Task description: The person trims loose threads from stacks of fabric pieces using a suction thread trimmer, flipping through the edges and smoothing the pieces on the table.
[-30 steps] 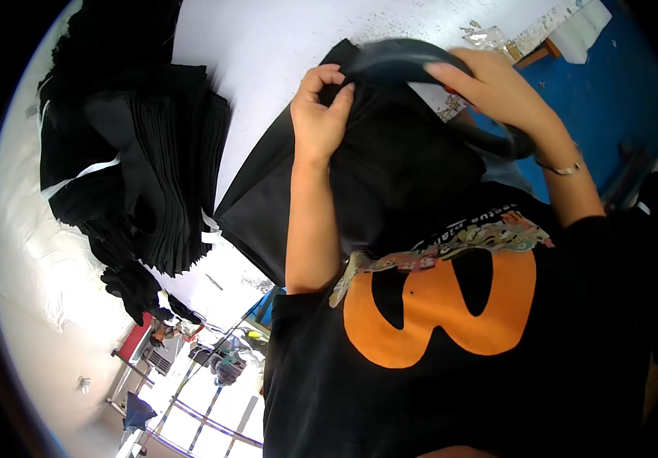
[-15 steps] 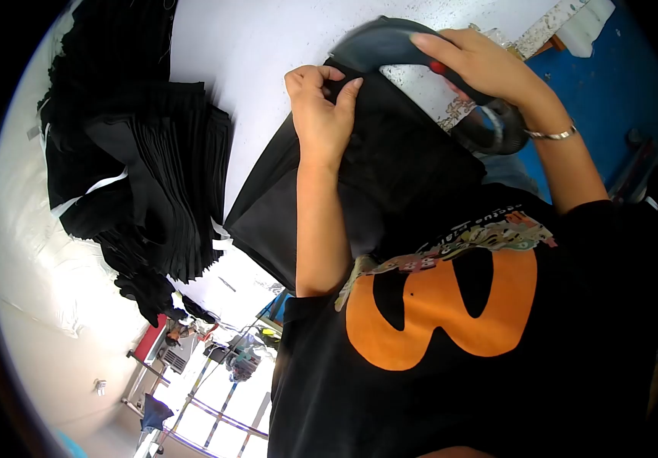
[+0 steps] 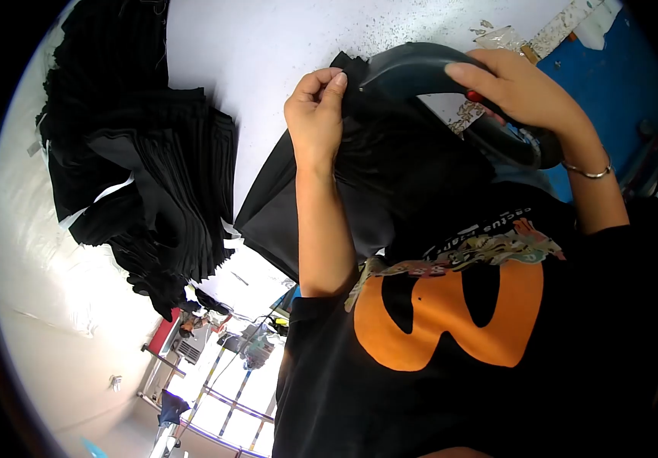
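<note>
My left hand [image 3: 313, 122] pinches the upper edge of black cloth [image 3: 420, 153] between thumb and fingers. The cloth lies in folds over the white table edge and down toward my lap. My right hand [image 3: 516, 88] is wrapped around the handle of a dark grey, curved handheld device [image 3: 413, 65] with a red button beside the thumb. Its narrow front end is against or just over the cloth, close to my left fingertips; whether it touches, I cannot tell. The device's rear part hangs below my right wrist, partly hidden.
A thick stack of black cut fabric pieces [image 3: 184, 175] lies on the left of the white table [image 3: 268, 46]. Small scraps dot the table top, with a clear plastic bit [image 3: 501, 37] at its far right. Blue floor [image 3: 611, 91] shows at the right.
The device and my right hand have moved right and slightly down in view. My left hand stays pinched on the cloth, whose top corner now stands up beside the device's front end.
</note>
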Demonstrator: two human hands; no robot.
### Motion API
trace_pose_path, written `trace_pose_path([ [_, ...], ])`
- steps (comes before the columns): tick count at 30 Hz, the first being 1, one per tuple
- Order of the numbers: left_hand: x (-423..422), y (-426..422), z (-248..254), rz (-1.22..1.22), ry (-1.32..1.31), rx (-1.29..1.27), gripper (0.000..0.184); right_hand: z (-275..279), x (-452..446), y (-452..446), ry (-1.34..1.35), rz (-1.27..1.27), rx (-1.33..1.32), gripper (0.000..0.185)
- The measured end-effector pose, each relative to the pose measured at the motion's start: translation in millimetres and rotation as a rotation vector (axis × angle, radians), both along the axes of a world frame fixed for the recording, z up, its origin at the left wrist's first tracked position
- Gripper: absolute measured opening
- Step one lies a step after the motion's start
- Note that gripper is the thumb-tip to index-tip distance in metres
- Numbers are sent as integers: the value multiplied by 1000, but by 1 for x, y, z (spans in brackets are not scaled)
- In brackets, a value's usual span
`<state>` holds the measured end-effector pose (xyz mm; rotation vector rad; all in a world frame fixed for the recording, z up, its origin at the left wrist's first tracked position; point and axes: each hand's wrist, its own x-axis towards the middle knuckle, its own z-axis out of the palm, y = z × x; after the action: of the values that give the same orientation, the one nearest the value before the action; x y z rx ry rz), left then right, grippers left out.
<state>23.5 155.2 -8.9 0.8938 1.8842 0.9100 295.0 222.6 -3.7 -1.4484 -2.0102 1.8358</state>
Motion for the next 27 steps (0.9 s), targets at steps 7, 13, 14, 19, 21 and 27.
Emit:
trace_pose_path([
  [7, 0, -3, -2, 30, -59, -60, 12, 16, -39, -10, 29, -96, 403, 50],
  [13, -3, -2, -11, -7, 0, -44, 15, 7, -29, -13, 32, -66, 431, 52],
  [14, -1, -1, -10, -8, 0, -38, 15, 7, -39, -2, 22, -79, 334, 54],
  [19, 0, -3, 2, -50, -3, -72, 15, 9, -11, 7, 76, -191, 82, 58],
  [21, -1, -4, -5, -32, -47, -75, 14, 6, -12, 3, 92, -140, -22, 58],
  [27, 4, 0, 3, -6, -113, -103, 12, -11, -29, 19, 186, -139, -129, 63],
])
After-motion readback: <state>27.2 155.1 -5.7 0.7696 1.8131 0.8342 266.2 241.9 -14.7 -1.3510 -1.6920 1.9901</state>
